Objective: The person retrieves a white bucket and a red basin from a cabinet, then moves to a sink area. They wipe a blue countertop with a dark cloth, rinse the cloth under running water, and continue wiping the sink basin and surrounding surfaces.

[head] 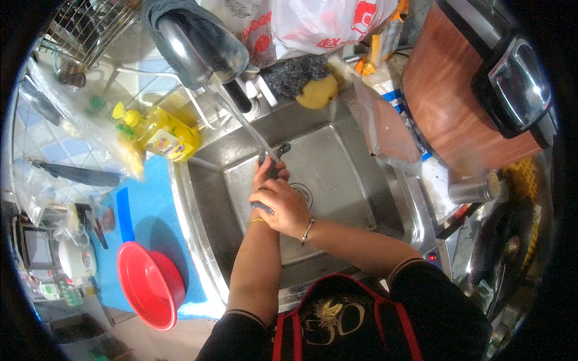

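Water runs from the metal faucet [185,49], wrapped in a dark grey cloth [156,20], onto my hands over the stainless steel sink [332,176]. My left hand [271,169] reaches forward under the stream, its fingers closed around a dark object [283,150], perhaps the black handle of a tool. My right hand [282,203] lies across my left hand and wrist. Its fingers are curled around a dark piece [262,207] beside the left wrist. Whether both dark parts belong to one thing, I cannot tell. Beneath my hands the drain [301,192] is partly covered.
Left of the sink, a yellow dish soap bottle [167,135] and a red plastic basin [151,284] stand by a blue mat [153,194]. Behind the sink lie a steel-wool scourer [298,74] and a yellow sponge [318,92]. A large wood-patterned container [447,90] stands right.
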A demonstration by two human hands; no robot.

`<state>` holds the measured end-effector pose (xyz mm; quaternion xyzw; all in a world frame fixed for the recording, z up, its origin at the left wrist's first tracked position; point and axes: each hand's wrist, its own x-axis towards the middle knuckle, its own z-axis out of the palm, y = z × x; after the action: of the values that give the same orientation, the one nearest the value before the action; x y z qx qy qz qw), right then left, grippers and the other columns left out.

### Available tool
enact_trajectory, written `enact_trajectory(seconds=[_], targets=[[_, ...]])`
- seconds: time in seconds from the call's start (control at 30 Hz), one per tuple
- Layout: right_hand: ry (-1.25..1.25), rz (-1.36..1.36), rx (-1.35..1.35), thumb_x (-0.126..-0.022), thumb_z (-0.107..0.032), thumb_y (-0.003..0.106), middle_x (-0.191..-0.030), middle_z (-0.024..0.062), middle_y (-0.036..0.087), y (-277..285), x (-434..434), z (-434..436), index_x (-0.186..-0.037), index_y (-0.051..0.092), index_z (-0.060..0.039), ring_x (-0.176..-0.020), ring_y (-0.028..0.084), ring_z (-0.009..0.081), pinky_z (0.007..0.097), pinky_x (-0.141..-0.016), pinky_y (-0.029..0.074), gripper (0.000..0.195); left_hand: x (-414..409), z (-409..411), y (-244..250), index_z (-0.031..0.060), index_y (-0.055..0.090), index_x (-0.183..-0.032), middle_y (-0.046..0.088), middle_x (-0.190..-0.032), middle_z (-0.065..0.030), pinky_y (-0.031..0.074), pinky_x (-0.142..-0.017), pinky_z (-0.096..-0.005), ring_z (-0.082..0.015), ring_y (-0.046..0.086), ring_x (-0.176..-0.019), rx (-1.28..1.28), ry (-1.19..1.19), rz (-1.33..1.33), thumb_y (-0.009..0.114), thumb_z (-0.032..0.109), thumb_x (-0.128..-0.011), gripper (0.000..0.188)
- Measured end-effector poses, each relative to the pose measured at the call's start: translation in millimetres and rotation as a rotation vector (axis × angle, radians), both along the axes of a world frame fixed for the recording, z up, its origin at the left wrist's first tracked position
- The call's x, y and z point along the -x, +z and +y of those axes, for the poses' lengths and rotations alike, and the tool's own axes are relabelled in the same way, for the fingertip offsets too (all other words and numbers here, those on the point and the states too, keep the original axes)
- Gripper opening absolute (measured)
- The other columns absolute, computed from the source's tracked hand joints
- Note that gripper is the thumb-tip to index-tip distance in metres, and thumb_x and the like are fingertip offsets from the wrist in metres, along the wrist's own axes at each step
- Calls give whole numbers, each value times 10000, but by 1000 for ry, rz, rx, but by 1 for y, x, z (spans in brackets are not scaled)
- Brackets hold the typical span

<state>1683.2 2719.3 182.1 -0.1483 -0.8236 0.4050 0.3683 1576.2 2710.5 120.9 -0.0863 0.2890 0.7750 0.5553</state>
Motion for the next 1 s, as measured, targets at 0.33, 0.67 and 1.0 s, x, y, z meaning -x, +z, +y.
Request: enact_trajectory(seconds=[0.33, 0.67, 1.0], targets=[[-212, -476, 130, -760, -354, 586, -730, 175, 610, -14, 53, 76, -846, 580, -79, -756, 598, 372, 476, -709, 464, 289, -19, 10, -26, 69, 544, -1093, 602, -1045, -93, 445, -883, -386, -246, 566, -984, 216, 192, 93, 373, 426, -918, 432], [-146, -203, -13, -797, -238, 602, -947, 76, 549, -22, 15, 44, -900, 607, -114, -804, 586, 301, 398, -694, 483, 161, -6, 0, 6, 76, 547, -969, 612, -902, -101, 459, -784, -400, -263, 570, -914, 220, 237, -109, 357, 518, -919, 483], [-194, -354, 21, -803, -295, 550, -760, 128, 598, -24, 41, 56, -675, 623, -87, -684, 591, 325, 426, -652, 474, 254, -23, 0, -14, 77, 520, -1109, 598, -1005, -66, 448, -860, -362, -229, 572, -921, 31, 198, 17, 382, 429, -937, 415]])
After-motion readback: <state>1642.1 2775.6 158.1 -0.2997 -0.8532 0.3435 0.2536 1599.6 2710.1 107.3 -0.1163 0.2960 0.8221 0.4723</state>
